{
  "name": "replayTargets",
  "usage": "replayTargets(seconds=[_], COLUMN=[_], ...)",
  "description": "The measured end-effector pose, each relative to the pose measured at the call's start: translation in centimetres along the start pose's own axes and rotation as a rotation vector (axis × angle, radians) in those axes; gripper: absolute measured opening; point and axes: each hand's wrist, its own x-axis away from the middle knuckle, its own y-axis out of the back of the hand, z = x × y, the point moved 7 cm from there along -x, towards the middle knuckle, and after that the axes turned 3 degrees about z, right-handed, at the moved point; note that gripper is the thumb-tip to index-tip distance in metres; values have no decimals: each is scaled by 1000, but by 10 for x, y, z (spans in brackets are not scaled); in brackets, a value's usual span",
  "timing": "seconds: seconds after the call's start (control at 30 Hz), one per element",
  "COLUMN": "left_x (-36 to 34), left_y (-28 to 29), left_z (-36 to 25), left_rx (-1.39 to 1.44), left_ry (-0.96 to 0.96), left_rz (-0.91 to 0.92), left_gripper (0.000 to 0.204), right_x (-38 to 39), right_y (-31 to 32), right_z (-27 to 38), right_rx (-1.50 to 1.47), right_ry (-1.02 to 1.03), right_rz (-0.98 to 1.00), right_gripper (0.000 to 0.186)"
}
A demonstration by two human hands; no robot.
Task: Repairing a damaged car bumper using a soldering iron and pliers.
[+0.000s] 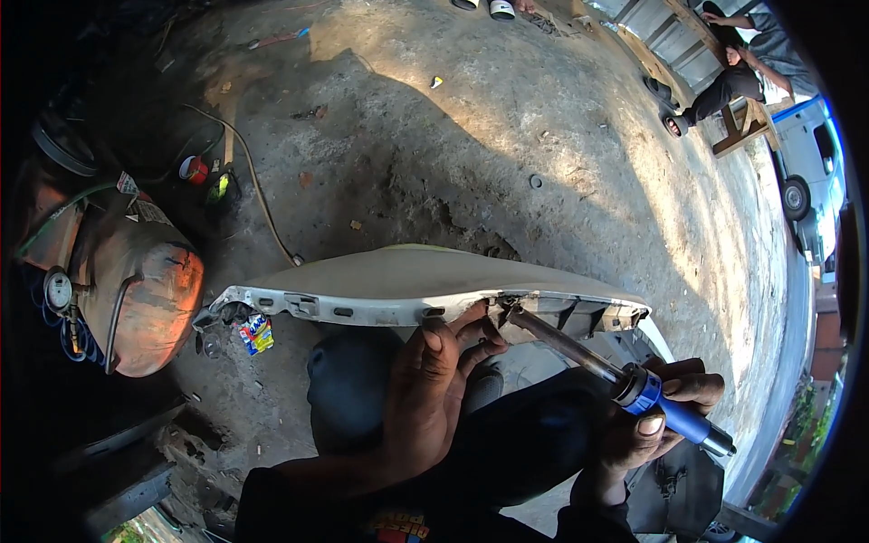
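A long curved car bumper panel (pixel 389 277), grey on its broad face with a pale slotted edge, lies across in front of me. My left hand (pixel 433 389) grips its near edge around the middle, fingers curled at the edge and thumb up. Closed around the blue handle of a soldering iron (pixel 579 355) is my right hand (pixel 665 412). The iron slants up to the left, and its metal tip meets the panel's edge close to my left fingertips. Whether my left fingers also pinch something small there is hidden.
An orange, worn tank (pixel 149 303) with a pressure gauge (pixel 58 291) and hoses stands at left. A colourful packet (pixel 257 335) lies below the panel's left end. A red can (pixel 193 169) sits farther off. Another person (pixel 742 68) sits on a wooden bench; a vehicle (pixel 808 163) stands at far right.
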Motion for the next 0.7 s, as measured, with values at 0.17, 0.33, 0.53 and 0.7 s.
replayTargets(seconds=[0.17,0.33,0.53,0.7], left_x=[-1,1,1,0], left_y=[-1,3,2,-1], left_z=[-1,3,1,-1], left_rx=[-12,49,35,4], left_ry=[5,-26,-12,13], left_rz=[7,-3,-13,-4], left_gripper=[55,56,56,56], right_x=[-2,-1,0,0], right_y=[-6,-4,-4,-5], right_z=[5,6,6,7], right_rx=[241,255,214,195], right_ry=[68,87,61,76], right_rz=[12,25,12,29], right_gripper=[63,62,60,59])
